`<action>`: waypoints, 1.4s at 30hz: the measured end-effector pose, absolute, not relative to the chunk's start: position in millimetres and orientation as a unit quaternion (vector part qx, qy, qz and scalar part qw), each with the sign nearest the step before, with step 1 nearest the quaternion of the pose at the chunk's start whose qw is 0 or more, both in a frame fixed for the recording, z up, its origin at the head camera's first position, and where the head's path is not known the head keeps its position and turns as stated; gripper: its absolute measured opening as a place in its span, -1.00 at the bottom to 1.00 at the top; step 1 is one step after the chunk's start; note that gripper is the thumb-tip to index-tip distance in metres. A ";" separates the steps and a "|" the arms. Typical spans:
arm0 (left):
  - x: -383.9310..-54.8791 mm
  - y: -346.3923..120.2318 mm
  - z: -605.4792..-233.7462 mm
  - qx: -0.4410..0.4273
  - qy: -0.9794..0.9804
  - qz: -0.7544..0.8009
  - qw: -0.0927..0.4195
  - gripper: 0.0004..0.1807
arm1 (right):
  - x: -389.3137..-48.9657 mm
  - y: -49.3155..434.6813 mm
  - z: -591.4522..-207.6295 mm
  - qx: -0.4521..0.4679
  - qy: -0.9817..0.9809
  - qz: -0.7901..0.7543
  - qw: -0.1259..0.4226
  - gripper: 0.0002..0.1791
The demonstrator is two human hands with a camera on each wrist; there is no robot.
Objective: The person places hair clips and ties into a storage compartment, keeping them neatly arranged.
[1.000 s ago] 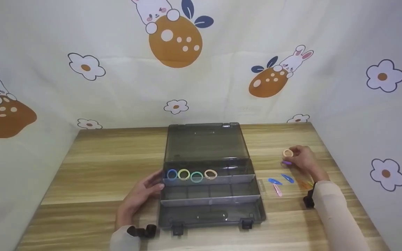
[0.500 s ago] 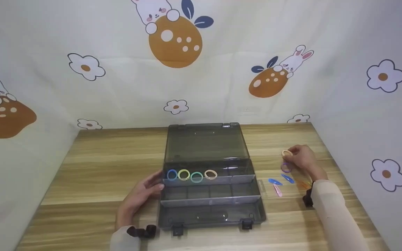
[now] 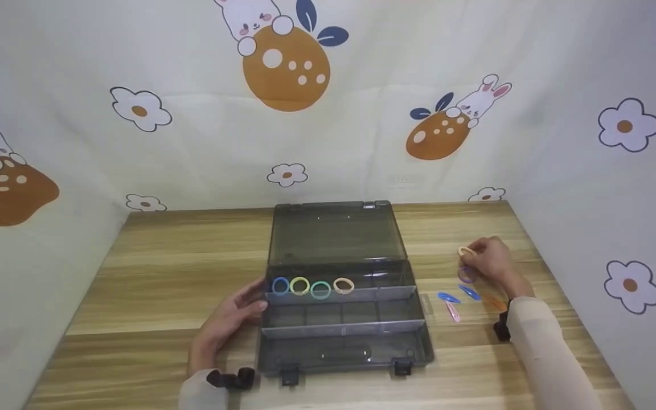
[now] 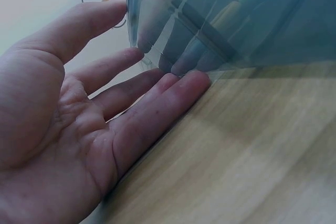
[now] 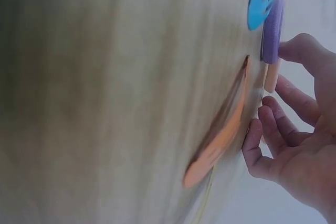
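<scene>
My left hand (image 3: 226, 322) rests its straight fingers against the left wall of a dark see-through compartment box (image 3: 342, 353). In the left wrist view the fingertips (image 4: 197, 80) touch the base of that wall. My right hand (image 3: 493, 259) pinches a peach hair tie (image 3: 464, 251) between thumb and fingers, over the table's right side. Just below it is a purple hair tie (image 3: 467, 275), close by my thumb in the right wrist view. Blue snap clips (image 3: 469, 292), a pink snap clip (image 3: 453, 311) and an orange snap clip (image 3: 496, 303) lie nearby.
The box's lid (image 3: 336, 233) is folded back towards the wall. Blue (image 3: 281, 286), yellow (image 3: 299, 286), green (image 3: 321, 290) and peach-coloured (image 3: 344, 285) hair ties sit in the box's rear row. Two latches (image 3: 402, 367) stick out at the front. Patterned cloth (image 3: 362, 142) surrounds the table.
The peach hair tie has tipped flatter and shifted slightly left in my right hand. The purple hair tie, earlier mostly hidden, now shows as a ring nearer me. My left hand stays put.
</scene>
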State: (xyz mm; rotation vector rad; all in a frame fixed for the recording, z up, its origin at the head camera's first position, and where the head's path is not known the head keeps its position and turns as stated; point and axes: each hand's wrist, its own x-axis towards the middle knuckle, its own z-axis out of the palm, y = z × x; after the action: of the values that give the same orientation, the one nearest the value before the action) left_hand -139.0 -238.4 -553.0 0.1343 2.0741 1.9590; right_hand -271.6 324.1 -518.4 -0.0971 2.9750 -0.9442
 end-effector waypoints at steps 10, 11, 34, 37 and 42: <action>-139.7 -239.1 -553.4 0.050 0.721 0.676 0.145 -0.20 | -266.4 319.6 -510.5 -0.028 0.946 -0.323 0.006 -0.58; -139.7 -239.0 -553.4 0.051 0.719 0.678 0.146 -0.20 | -265.9 317.8 -509.0 -0.027 0.946 -0.322 0.005 -0.58; -138.8 -240.2 -553.2 0.059 0.714 0.683 0.144 -0.21 | -244.7 242.3 -464.2 -0.131 0.915 -0.373 -0.081 -0.74; -139.3 -240.2 -553.7 0.062 0.710 0.686 0.146 -0.21 | -239.3 232.1 -458.1 -0.148 0.912 -0.375 -0.073 -0.74; -139.7 -239.5 -553.6 0.061 0.711 0.685 0.148 -0.21 | -232.8 218.9 -450.1 -0.176 0.914 -0.357 -0.078 -0.74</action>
State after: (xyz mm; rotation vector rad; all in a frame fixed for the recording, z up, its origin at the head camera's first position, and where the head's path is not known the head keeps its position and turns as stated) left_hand -139.7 -239.5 -553.6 0.1749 2.0453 1.9693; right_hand -232.8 218.9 -450.1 -0.5827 3.0235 -1.1825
